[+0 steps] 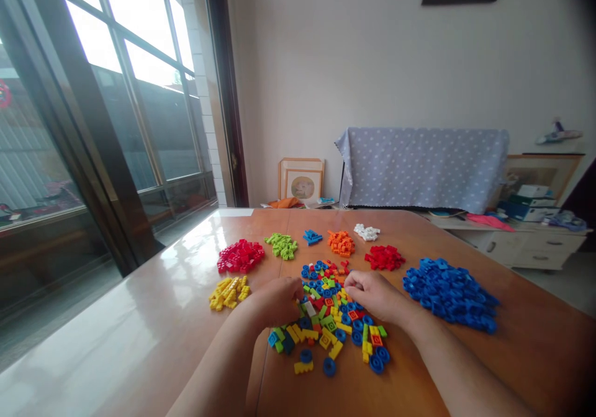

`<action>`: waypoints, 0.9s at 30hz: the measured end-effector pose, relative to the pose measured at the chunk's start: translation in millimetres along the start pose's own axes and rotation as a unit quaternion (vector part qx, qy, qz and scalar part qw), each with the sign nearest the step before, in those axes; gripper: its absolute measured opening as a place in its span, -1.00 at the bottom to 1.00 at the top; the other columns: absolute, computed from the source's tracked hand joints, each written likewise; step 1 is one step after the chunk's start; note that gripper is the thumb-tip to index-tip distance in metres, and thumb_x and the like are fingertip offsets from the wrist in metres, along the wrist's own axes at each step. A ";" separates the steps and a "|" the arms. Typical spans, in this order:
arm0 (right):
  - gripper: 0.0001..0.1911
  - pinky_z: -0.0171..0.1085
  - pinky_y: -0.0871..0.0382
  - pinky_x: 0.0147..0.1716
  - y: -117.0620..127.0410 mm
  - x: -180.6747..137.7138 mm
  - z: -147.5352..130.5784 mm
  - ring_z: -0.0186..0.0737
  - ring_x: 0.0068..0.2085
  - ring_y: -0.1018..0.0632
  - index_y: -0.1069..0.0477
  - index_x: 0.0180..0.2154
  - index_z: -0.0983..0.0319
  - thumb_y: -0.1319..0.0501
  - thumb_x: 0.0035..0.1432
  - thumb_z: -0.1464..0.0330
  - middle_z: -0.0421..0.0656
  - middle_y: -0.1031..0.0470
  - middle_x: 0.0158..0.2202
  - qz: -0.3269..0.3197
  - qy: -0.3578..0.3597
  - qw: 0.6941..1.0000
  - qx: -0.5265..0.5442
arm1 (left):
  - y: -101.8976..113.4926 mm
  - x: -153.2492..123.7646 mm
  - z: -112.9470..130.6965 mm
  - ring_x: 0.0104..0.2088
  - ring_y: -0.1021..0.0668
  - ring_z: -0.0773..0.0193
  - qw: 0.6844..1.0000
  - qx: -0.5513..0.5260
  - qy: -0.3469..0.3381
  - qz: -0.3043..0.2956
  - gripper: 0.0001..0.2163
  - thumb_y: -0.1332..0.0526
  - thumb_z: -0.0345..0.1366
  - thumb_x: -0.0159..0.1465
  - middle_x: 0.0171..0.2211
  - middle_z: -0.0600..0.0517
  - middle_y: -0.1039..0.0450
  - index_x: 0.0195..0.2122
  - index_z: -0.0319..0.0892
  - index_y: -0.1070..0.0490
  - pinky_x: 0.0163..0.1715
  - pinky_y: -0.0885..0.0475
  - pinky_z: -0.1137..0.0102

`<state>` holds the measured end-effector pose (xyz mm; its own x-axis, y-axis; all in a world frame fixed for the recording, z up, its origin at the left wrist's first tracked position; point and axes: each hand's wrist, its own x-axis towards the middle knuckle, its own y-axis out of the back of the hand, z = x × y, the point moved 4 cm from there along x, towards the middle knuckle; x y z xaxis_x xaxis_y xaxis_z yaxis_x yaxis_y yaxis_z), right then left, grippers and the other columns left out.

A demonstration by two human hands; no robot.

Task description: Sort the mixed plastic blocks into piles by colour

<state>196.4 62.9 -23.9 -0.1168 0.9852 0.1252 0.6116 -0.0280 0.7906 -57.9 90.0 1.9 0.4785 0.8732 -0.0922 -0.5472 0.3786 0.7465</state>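
Observation:
A mixed pile of toy building bricks (328, 324) in several colours, with blue ring-shaped pieces among them, lies on the wooden table in front of me. My left hand (283, 298) reaches over the pile's left side, fingers bent down and closed at the bricks. Whatever its fingertips pinch is hidden by the hand. At the pile's right edge, my right hand (370, 291) is curled with thumb and fingers together. Anything in that grip is too small to make out. Yellow bricks (228, 293) form a heap left of my left hand.
Sorted heaps ring the pile: crimson bricks (241, 256), lime bricks (282, 246), small blue pieces (312, 237), orange bricks (341, 243), white pieces (367, 232), red bricks (384, 257) and a large blue heap (449, 294). Behind the table (139, 342) stands a cloth-covered object (423, 165).

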 end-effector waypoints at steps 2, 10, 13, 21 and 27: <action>-0.81 -0.38 -0.15 -0.48 0.0 -0.2 0.8 -0.33 -0.48 -0.40 -0.48 -0.36 0.20 -0.14 0.16 0.28 -0.26 -0.46 -0.52 0.000 0.004 1.000 -0.002 | 0.8 2.0 -2.1 -0.32 -0.49 0.16 0.998 0.060 0.003 -0.014 -0.76 -0.33 -0.36 -0.07 -0.35 0.05 -0.49 -0.31 -0.07 -0.48 -0.36 -0.30 0.40; -0.78 -0.36 -0.20 -0.45 1.7 0.4 6.9 -0.28 -0.43 -0.47 -0.50 -0.31 0.19 -0.12 0.20 0.24 -0.23 -0.52 -0.46 0.007 0.016 1.000 0.001 | 33.7 2.3 -31.2 -0.23 -0.53 0.17 0.972 0.193 0.071 0.112 -0.78 -0.17 -0.39 0.10 -0.13 -0.04 -0.52 -0.21 -0.10 -0.46 -0.31 -0.35 0.40; -0.77 -0.35 -0.21 -0.43 1.2 1.6 11.5 -0.27 -0.42 -0.48 -0.50 -0.31 0.19 -0.12 0.20 0.23 -0.23 -0.54 -0.44 0.010 0.016 1.000 0.004 | 47.8 -3.2 -43.5 -0.18 -0.53 0.05 0.945 0.249 0.148 0.149 -0.82 -0.17 -0.39 0.10 -0.10 -0.11 -0.52 -0.26 -0.10 -0.48 -0.24 -0.36 0.29; -0.75 -0.35 -0.23 -0.42 0.5 3.5 14.9 -0.27 -0.41 -0.48 -0.50 -0.30 0.19 -0.13 0.20 0.21 -0.22 -0.55 -0.43 0.012 0.014 1.000 -0.003 | 49.3 4.0 -39.8 -0.02 -0.51 0.01 0.949 0.162 0.138 0.233 -0.69 -0.03 -0.32 0.24 0.02 -0.18 -0.47 -0.07 -0.14 -0.48 -0.07 -0.37 0.23; -0.73 -0.34 -0.20 -0.43 -0.9 4.0 14.6 -0.27 -0.44 -0.46 -0.50 -0.32 0.19 -0.13 0.19 0.18 -0.23 -0.50 -0.49 0.006 0.011 1.000 -0.008 | -0.9 23.4 -18.5 0.36 -0.15 -0.08 0.973 0.110 0.098 0.176 -0.33 0.13 0.16 0.33 0.37 -0.19 -0.10 0.30 -0.18 -0.20 0.28 -0.09 0.14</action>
<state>206.7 69.3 -32.9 -0.1261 0.9809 0.1484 0.6006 -0.0436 0.7984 -59.0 115.8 -13.1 0.1359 0.9869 0.0868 -0.4832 -0.0104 0.8755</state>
